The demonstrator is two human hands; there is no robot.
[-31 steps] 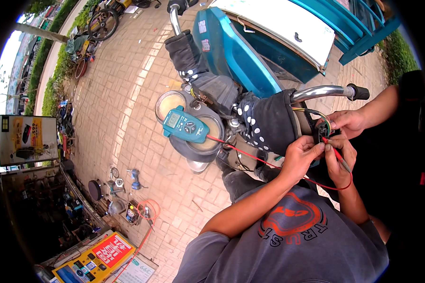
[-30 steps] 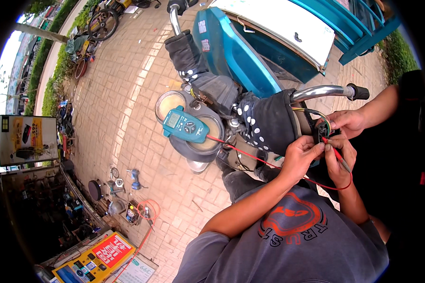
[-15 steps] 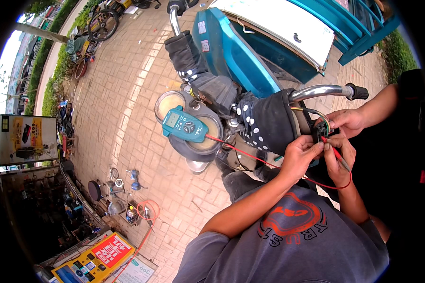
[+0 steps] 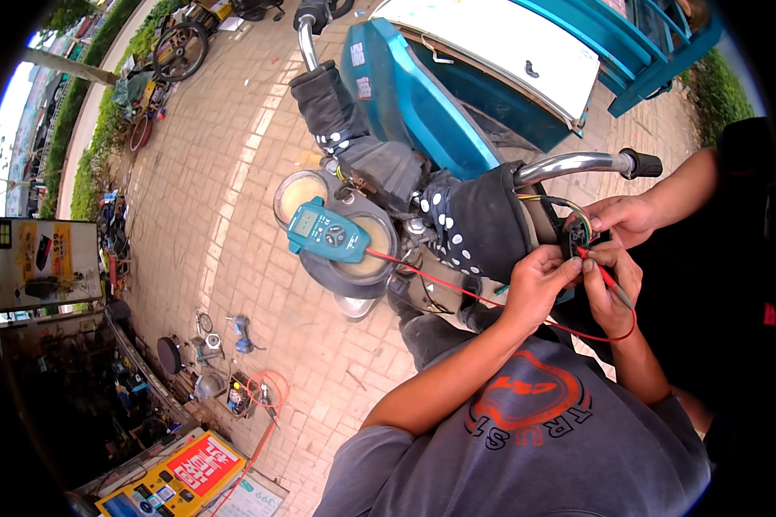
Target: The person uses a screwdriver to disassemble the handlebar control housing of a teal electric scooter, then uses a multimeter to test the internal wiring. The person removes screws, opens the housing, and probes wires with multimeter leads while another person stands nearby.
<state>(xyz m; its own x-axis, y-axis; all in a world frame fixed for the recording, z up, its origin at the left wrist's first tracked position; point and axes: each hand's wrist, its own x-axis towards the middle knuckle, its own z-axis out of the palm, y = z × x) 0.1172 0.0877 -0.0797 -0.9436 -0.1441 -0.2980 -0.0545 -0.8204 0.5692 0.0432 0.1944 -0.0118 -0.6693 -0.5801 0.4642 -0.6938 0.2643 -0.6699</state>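
Note:
My left hand [image 4: 539, 280] is closed, its thumb and fingers gripping the lower edge of a small black switch housing [image 4: 575, 234] with coloured wires [image 4: 562, 202] running into it. My right hand [image 4: 613, 280] pinches a red test probe [image 4: 609, 279], its tip held against the housing. Another person's hand [image 4: 628, 219] steadies the same housing from the far right. A red lead [image 4: 466, 289] links up with a teal multimeter [image 4: 329, 233], which lies on the round gauges [image 4: 372, 250] of a vehicle. The exact contact point of the probe is hidden by fingers.
A chrome handlebar [image 4: 569, 169] with a black padded cover [image 4: 483, 211] extends beside the hands. Behind it stands the vehicle's teal body [image 4: 418, 95]. On the paving at left lie a blue tool [image 4: 243, 334] and an orange-red cord [image 4: 272, 388]; a yellow-and-red sign [image 4: 177, 474] is nearer.
The whole view has shifted slightly, so everything appears a little farther left. Both of my hands keep their grip on the housing and the probe.

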